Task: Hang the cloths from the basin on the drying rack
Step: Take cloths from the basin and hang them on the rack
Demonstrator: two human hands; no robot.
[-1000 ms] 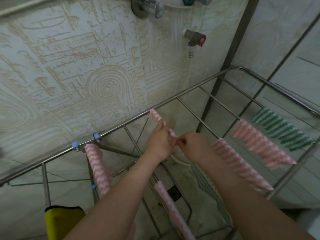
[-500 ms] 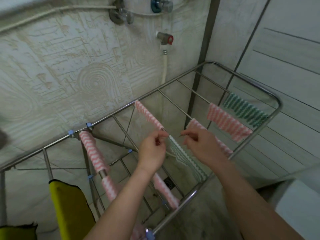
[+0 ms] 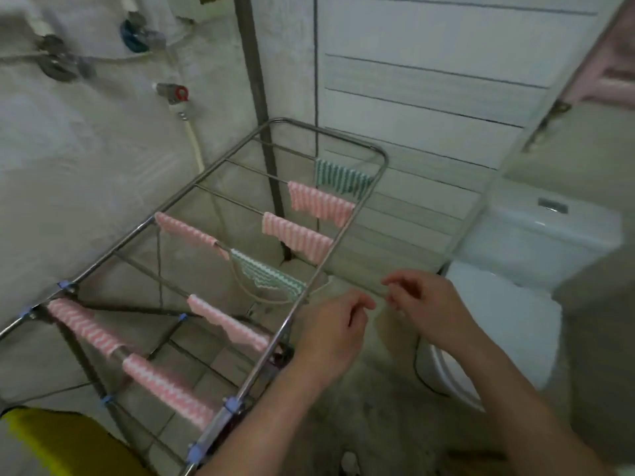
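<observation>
Beside the drying rack (image 3: 338,231) both hands hover empty — left hand (image 3: 335,326) loosely curled, right hand (image 3: 424,304) with fingers parted. Pink cloths (image 3: 321,201) and green ones drape its bars; next likely means fetching another from the unseen basin.

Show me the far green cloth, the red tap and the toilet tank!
far green cloth (image 3: 340,176), head view, middle of the cloth.
red tap (image 3: 181,94), head view, red handle.
toilet tank (image 3: 549,231), head view, white front.
</observation>
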